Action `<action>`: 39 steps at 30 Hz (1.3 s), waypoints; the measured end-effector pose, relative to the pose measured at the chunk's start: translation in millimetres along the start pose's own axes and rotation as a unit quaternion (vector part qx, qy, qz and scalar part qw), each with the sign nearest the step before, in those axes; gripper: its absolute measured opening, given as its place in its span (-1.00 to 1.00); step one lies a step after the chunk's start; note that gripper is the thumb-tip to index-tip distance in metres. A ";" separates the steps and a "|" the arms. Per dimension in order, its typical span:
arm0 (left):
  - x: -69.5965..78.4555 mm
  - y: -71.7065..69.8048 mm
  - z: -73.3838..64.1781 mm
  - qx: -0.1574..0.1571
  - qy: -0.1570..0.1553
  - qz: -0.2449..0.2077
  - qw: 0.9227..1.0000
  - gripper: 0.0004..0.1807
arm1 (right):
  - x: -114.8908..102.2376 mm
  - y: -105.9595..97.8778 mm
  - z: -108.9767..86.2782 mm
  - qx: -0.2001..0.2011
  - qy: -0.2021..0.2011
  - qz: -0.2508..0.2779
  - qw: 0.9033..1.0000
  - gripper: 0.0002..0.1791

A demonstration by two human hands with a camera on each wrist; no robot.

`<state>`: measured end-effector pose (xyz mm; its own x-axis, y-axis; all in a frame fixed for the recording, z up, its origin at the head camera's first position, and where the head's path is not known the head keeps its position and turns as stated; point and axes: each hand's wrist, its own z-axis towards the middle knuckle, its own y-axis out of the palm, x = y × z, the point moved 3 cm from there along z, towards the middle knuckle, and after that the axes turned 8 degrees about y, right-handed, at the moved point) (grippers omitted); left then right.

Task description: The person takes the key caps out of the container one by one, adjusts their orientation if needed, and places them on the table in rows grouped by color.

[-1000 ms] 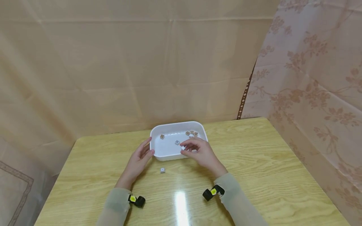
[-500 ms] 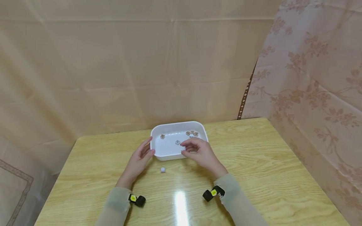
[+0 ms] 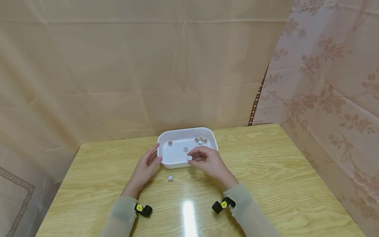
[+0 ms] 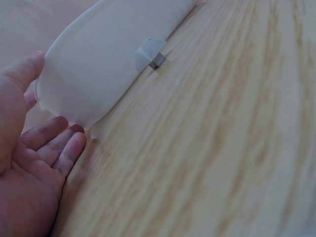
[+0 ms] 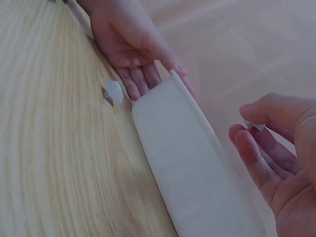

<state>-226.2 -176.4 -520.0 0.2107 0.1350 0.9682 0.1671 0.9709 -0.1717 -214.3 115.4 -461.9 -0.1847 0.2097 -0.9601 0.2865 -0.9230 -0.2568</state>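
A white tray (image 3: 174,164) stands at the back of the table. My left hand (image 3: 145,168) grips its left end, the thumb at the rim and the fingers loosely bent against the wall in the left wrist view. Above the tray's near rim, my right hand (image 3: 208,160) pinches a small white keycap (image 3: 189,158) between thumb and fingertips. Another white keycap (image 3: 170,178) lies on the table just in front of the tray. Inside the tray are a grey-white keycap (image 3: 185,149), an orange-brown keycap (image 3: 170,143) and a small cluster of keycaps (image 3: 201,140) at the right, partly near my hand.
The wooden table (image 3: 266,184) extends around the tray on all sides, with a bright light reflection near its front. A beige cloth (image 3: 148,72) hangs right behind the tray. A patterned cloth (image 3: 331,85) hangs along the right.
My right hand has drawn slightly toward me and left, and the keycap in its fingers shows more fully. The left hand and the tray stay put.
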 end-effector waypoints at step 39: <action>0.9 0.7 -0.6 0.004 -0.004 -0.001 1.000 -0.31 | 23.3 54.1 -16.6 -0.084 -0.006 -0.105 0.991 -0.75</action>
<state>-225.3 -175.7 -519.4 0.2021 0.1353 0.9700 0.1602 0.9725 -0.1690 -187.4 75.7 -499.9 -0.2680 0.3868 -0.8824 0.3921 -0.7928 -0.4666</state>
